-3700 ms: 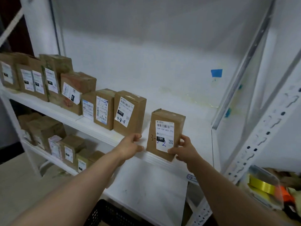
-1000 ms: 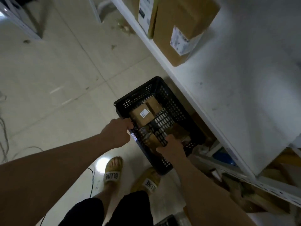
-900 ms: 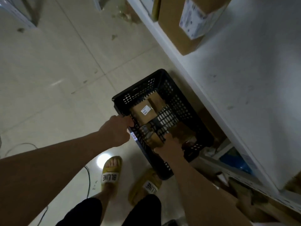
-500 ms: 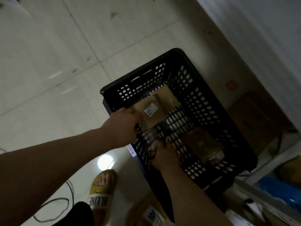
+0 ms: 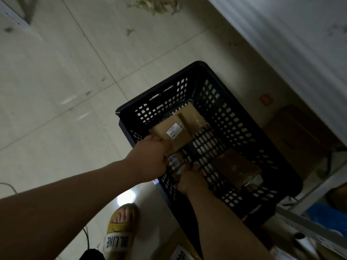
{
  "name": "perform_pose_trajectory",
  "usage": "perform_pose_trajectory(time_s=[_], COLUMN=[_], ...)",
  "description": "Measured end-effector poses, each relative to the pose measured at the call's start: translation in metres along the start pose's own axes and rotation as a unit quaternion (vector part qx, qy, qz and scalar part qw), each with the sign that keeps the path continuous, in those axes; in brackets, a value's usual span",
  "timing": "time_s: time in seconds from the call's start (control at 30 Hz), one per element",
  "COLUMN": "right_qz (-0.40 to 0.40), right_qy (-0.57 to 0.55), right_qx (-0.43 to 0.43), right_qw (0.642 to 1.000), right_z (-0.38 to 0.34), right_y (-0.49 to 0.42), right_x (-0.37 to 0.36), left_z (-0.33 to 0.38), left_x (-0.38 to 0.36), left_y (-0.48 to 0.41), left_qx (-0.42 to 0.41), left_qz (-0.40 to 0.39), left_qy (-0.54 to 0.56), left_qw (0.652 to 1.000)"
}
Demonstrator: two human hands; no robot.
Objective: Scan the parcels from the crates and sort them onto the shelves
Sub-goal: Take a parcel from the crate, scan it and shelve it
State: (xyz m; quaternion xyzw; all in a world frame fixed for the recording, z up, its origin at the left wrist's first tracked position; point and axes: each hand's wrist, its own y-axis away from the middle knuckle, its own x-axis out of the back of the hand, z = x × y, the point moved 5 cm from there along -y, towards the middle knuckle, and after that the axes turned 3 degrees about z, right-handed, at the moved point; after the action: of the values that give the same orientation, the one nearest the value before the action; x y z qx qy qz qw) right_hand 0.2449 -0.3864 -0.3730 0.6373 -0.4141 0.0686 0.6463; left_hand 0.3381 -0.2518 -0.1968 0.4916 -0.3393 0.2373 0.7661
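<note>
A black perforated crate [image 5: 234, 102] stands on the tiled floor below the shelf. Inside it lie a cardboard parcel with a small white label [image 5: 174, 133], a second plain parcel [image 5: 193, 115] beside it, and a darker brown parcel [image 5: 235, 168] toward the right. My left hand [image 5: 150, 158] is closed over the crate's near left rim, its knuckles touching the labelled parcel's corner. My right hand [image 5: 191, 178] reaches down inside the crate and curls around a small parcel with a white label [image 5: 174, 162], mostly hidden between my hands.
A white shelf board [image 5: 300, 44] overhangs the crate at upper right. A cardboard box [image 5: 300, 132] and something blue [image 5: 326, 216] sit under the shelf frame. My feet in yellow slippers [image 5: 118, 235] stand by the crate, beside a cable [image 5: 86, 239]. Scraps of debris [image 5: 155, 4] lie on the floor.
I left the parcel standing on the shelf and bent down to the crate. Over the last second the view closed in, and my right hand stayed low on the small parcel.
</note>
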Motion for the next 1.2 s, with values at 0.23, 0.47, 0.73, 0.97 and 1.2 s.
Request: perform_pose_trajectory(time_s=[0.23, 0.47, 0.73, 0.97, 1.2], right_qz=[0.060, 0.090, 0.116, 0.121, 0.218], right_qy=[-0.008, -0.244, -0.498, -0.460, -0.499], right_qx=[0.008, -0.073, -0.019, 0.120, 0.190], right_qw=[0.998, 0.963, 0.859, 0.872, 0.817], right_z=[0.017, 0.044, 0.008, -0.053, -0.101], right_y=[0.019, 0.129, 0.295, 0.445, 0.606], right_x=[0.000, 0.098, 0.273, 0.423, 0.514], left_z=[0.007, 0.022, 0.075, 0.114, 0.147], left_x=[-0.011, 0.031, 0.201, 0.338, 0.449], left_y=[-0.009, 0.055, 0.133, 0.239, 0.355], left_qx=[-0.020, 0.004, 0.048, 0.025, -0.107], left_qz=[-0.017, -0.065, -0.031, -0.056, -0.070], left_qy=[-0.042, -0.027, 0.024, 0.162, 0.257], left_qw=[0.999, 0.997, 0.998, 0.985, 0.958])
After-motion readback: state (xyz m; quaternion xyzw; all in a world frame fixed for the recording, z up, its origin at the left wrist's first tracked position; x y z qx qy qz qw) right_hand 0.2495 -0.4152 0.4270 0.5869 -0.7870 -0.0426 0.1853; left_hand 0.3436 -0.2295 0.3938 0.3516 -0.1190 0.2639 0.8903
